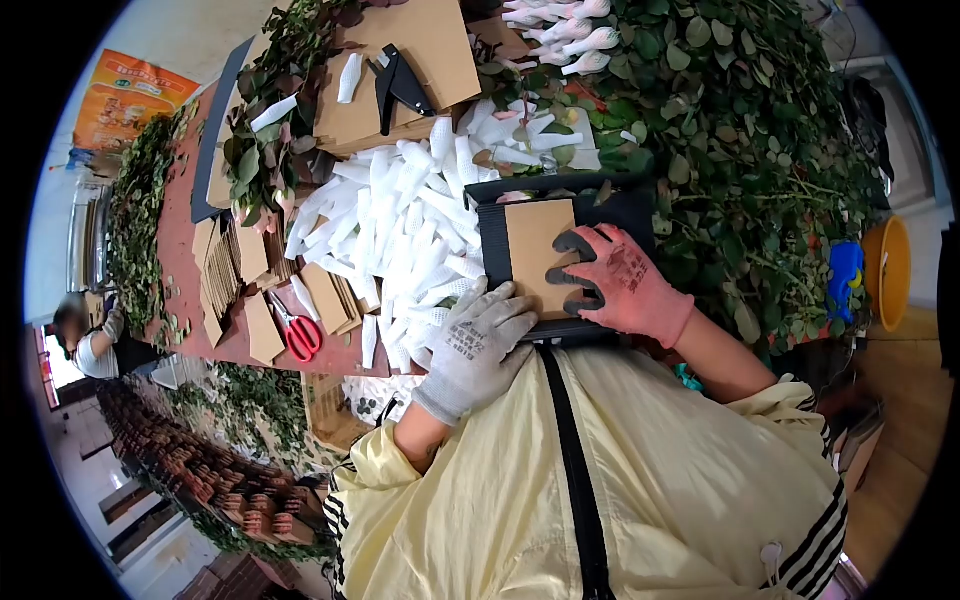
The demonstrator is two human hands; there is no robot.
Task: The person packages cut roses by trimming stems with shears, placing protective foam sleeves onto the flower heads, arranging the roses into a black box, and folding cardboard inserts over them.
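My right hand (625, 285), in a red glove with dark fingertips, rests with spread fingers on a brown cardboard piece (538, 245). This cardboard lies in a black tray-like holder (494, 240) in front of my body. My left hand (475, 345), in a grey-white glove, lies flat at the holder's near left corner, its fingertips by the cardboard's edge. Left of the holder is a big heap of white mesh sleeves (400, 215). Neither hand grasps anything visible.
Red-handled scissors (303, 338) and cardboard pieces (262, 335) lie at the left. A black stapler-like tool (400, 88) rests on stacked cardboard (450, 50). Leafy stems (710, 130) cover the right, near an orange basin (887, 272). Another person (95, 340) stands far left.
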